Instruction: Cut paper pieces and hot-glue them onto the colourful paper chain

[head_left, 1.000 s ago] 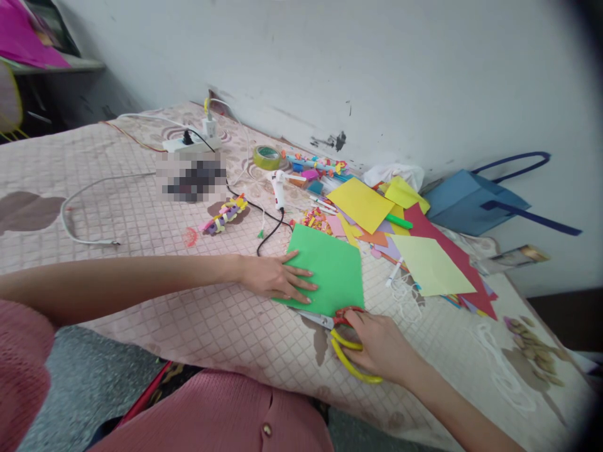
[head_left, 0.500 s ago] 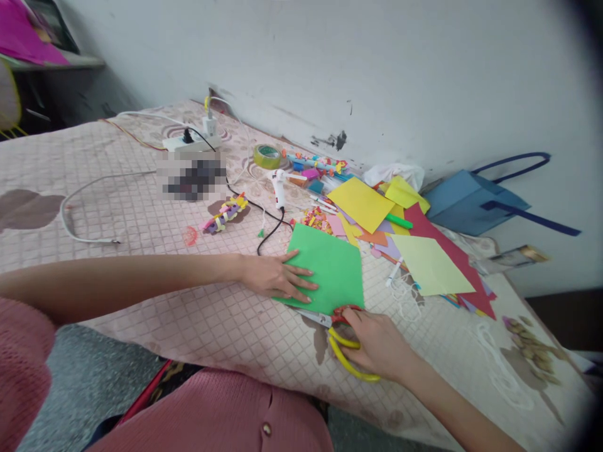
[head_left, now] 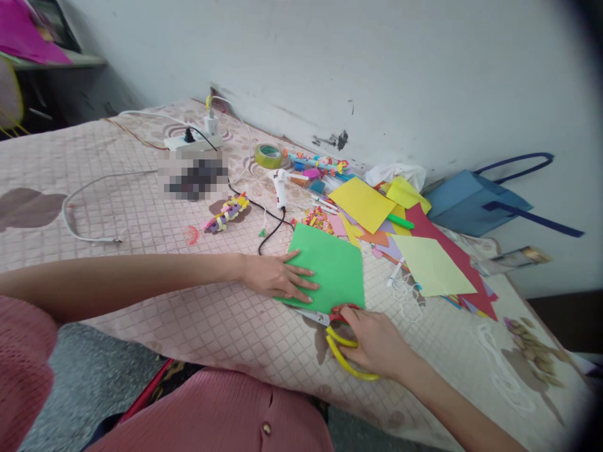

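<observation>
A green sheet [head_left: 336,267] lies on the cloth-covered table in front of me. My left hand [head_left: 280,277] rests flat on its left side, fingers spread. My right hand [head_left: 374,342] grips the scissors [head_left: 342,353], which have red and yellow handles, at the sheet's near edge. Their metal blades point left along that edge, and part of them is hidden beneath the sheet. Just beyond the sheet is a white glue gun [head_left: 279,188] with a black cord.
Coloured sheets [head_left: 365,204] are piled at right, before a blue bag [head_left: 475,204]. Tangled white string [head_left: 407,298] lies right of the green sheet. Farther back are a tape roll [head_left: 268,156] and a power strip [head_left: 193,143]. A decorated strip [head_left: 227,213] lies left of the glue gun.
The scissors have shifted very slightly left along the sheet's near edge with my right hand. My left hand stays flat on the green sheet.
</observation>
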`<action>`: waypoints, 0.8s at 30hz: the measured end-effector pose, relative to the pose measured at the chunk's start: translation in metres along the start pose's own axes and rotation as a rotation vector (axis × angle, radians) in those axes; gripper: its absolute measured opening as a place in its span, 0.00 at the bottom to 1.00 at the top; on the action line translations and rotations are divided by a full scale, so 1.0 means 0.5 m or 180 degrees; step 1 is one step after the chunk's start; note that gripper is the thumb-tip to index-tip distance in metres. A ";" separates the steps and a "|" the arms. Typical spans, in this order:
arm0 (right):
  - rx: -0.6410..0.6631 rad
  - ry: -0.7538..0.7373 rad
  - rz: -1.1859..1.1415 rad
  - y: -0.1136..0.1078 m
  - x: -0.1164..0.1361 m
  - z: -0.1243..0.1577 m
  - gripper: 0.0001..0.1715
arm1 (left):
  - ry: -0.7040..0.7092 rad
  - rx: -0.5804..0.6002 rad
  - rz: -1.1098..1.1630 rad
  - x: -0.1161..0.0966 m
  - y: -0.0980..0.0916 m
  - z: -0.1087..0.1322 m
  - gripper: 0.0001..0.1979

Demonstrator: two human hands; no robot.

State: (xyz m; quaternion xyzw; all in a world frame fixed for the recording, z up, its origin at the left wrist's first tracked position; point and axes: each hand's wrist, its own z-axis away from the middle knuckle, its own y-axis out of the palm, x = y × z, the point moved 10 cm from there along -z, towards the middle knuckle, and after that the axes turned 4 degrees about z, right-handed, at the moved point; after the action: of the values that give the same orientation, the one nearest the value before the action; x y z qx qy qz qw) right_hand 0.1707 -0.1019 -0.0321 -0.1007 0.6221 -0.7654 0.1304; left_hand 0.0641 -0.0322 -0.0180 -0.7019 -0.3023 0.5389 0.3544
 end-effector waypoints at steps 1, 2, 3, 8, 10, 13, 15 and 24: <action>-0.0009 -0.0021 0.0007 0.001 0.001 -0.001 0.21 | -0.0040 0.0037 0.0021 0.002 0.002 0.000 0.22; -0.0020 -0.0048 0.0013 0.002 0.001 -0.002 0.21 | -0.0080 0.0065 0.0043 0.004 0.003 0.000 0.22; -0.0031 -0.0069 0.0022 0.004 0.000 -0.002 0.21 | -0.0103 0.0069 0.0065 0.005 0.003 0.000 0.22; -0.0010 -0.0076 0.0021 0.004 0.000 -0.001 0.18 | 0.0019 -0.0084 0.0064 -0.001 -0.005 0.000 0.22; -0.0023 -0.0060 -0.0010 -0.003 0.004 -0.004 0.19 | 0.0060 -0.0086 0.0007 -0.003 -0.004 0.001 0.22; -0.0050 -0.0069 -0.0016 -0.011 0.012 -0.012 0.20 | 0.0074 -0.0060 -0.0056 -0.002 -0.001 0.001 0.22; -0.0048 -0.0092 -0.0008 -0.010 0.014 -0.015 0.21 | 0.0081 -0.0064 -0.0072 -0.002 -0.001 0.000 0.22; -0.0061 -0.0103 -0.0004 -0.008 0.016 -0.016 0.20 | -0.0036 0.0033 0.0014 0.002 0.003 0.000 0.22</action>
State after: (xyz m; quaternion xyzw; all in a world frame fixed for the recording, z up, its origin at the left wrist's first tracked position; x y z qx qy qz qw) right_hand 0.1604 -0.0960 -0.0300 -0.1147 0.6272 -0.7578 0.1390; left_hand 0.0644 -0.0322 -0.0199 -0.6977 -0.2999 0.5452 0.3551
